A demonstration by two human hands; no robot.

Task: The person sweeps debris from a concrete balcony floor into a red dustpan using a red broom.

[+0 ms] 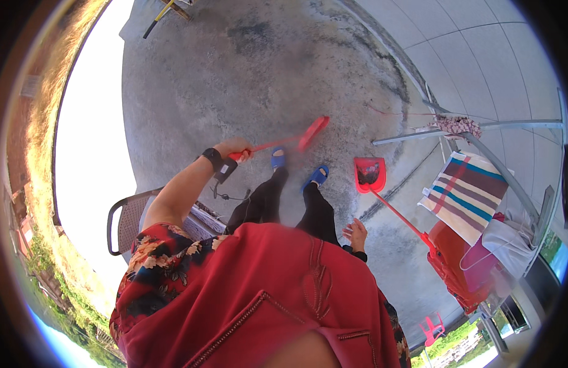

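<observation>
My left hand grips the red handle of a broom, a dark band around the wrist. The broom's red head, somewhat blurred, appears just beyond my blue sandals, above the concrete floor; whether it touches the floor I cannot tell. My right hand hangs beside my right leg with its fingers apart, holding nothing. Ahead of that hand stands a red dustpan with dark debris in its pan. Its long red handle slants back toward a red-orange item at the right.
Metal bars of a rack stand along the right, with a striped cloth hanging there. A woven-pattern chair is close on my left. A pale panelled wall curves along the upper right. Farther back is a pink chair.
</observation>
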